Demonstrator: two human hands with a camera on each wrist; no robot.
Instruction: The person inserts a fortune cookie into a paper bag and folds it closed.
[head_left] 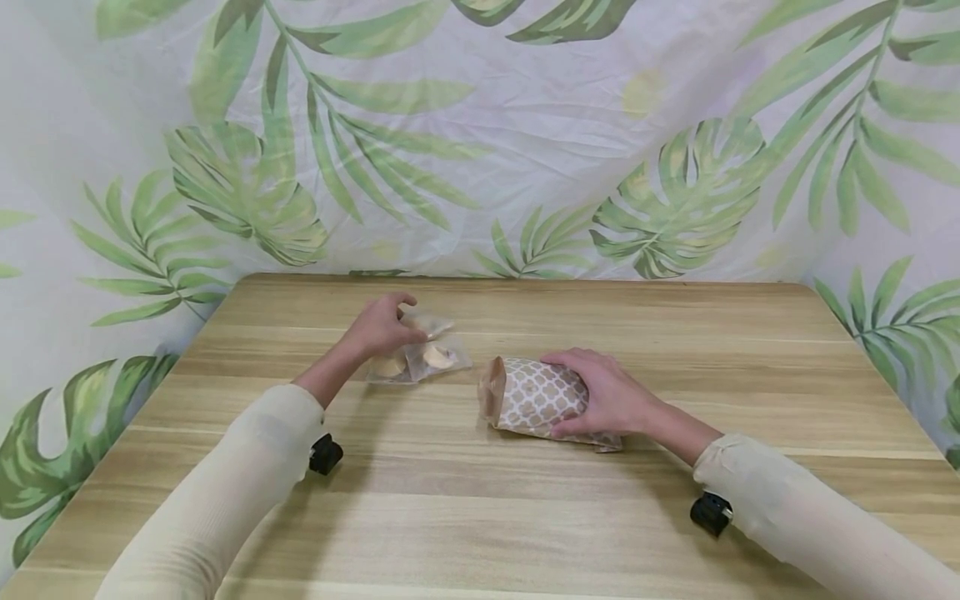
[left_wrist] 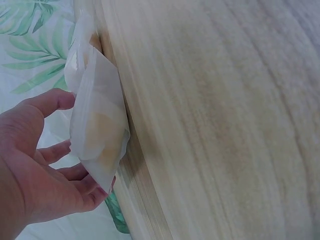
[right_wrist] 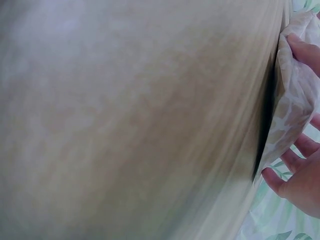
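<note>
Small clear packets (head_left: pixel 438 357), each with a pale, round, biscuit-like piece inside, lie close together left of the table's middle. My left hand (head_left: pixel 386 327) is over them, thumb and fingers spread apart. In the left wrist view, the fingers of my left hand (left_wrist: pixel 50 165) are beside a packet (left_wrist: pixel 102 122), the fingertips at its lower corner and the thumb near its edge. My right hand (head_left: pixel 603 392) grips a brown paper bag (head_left: pixel 536 398) with a white lattice pattern, lying on its side with its mouth to the left. The right wrist view shows fingers and thumb around the bag (right_wrist: pixel 295 100).
The wooden table (head_left: pixel 480 500) extends to a back edge against a leaf-print cloth (head_left: pixel 525 142). Black wrist devices (head_left: pixel 326 454) hang under both sleeves. A gap of bare wood lies between the packets and the bag.
</note>
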